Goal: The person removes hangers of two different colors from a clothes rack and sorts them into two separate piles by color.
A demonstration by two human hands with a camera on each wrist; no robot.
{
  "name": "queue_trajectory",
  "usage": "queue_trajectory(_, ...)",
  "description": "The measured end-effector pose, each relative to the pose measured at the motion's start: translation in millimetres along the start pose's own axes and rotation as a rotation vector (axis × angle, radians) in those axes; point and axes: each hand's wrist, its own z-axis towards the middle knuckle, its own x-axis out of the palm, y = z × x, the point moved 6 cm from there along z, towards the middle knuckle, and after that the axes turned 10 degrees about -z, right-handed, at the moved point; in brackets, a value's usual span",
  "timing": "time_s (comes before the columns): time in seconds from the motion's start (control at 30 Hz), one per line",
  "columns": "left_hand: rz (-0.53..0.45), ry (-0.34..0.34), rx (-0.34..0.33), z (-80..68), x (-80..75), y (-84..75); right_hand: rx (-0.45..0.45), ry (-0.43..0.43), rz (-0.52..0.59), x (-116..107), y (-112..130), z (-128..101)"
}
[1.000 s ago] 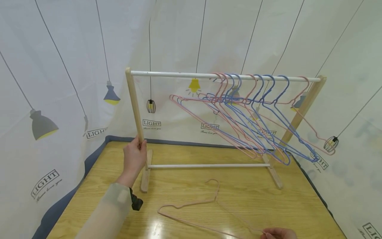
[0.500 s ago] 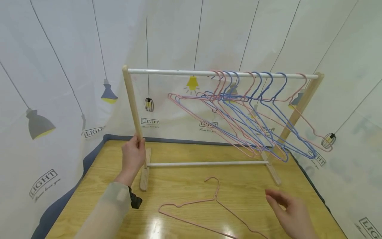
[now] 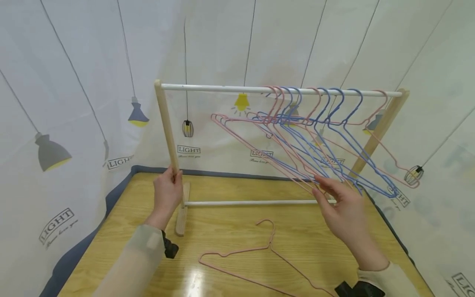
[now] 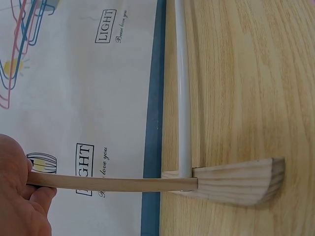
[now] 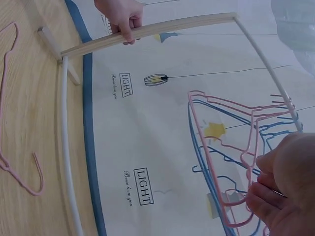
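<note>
A wooden rack with a white top rail (image 3: 222,88) stands on the table. My left hand (image 3: 168,198) grips its left wooden post (image 3: 167,128) partway up; the left wrist view shows thumb and fingers round the post (image 4: 108,183). Several pink and blue wire hangers hang bunched on the rail's right half. My right hand (image 3: 343,210) is at the lower right corner of the frontmost pink hanger (image 3: 243,140), thumb and fingertips apart on either side of it. In the right wrist view the fingers (image 5: 266,201) overlap this pink hanger (image 5: 209,147).
Another pink hanger (image 3: 233,250) lies on the wooden table (image 3: 141,235) in front of the rack, hook pointing back. A white lower bar (image 3: 252,203) joins the rack's feet. Behind stands a pale curtain (image 3: 215,41) printed with lamps.
My right hand has left the pink hanger on the table and moved up and forward to the hung hangers. My left hand stays on the post.
</note>
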Motion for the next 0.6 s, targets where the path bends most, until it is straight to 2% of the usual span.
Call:
queue_trajectory(0.03,-0.001,0.001,-0.001,0.2,0.6,-0.3,0.027,0.014,0.0,3.4,-2.4,0.3)
queue_trajectory(0.27,-0.012,0.004,-0.018,-0.1,1.7,-1.1,0.256,0.121,0.188,25.3,-22.3,-1.7)
queue_trajectory(0.43,-0.009,-0.001,-0.023,-1.5,0.4,-0.9,0.328,0.188,0.333,37.8,-25.4,-0.2)
queue_trajectory(0.6,-0.002,-0.002,-0.021,-1.3,0.1,-0.5,0.338,0.208,0.395,47.1,-26.2,3.0)
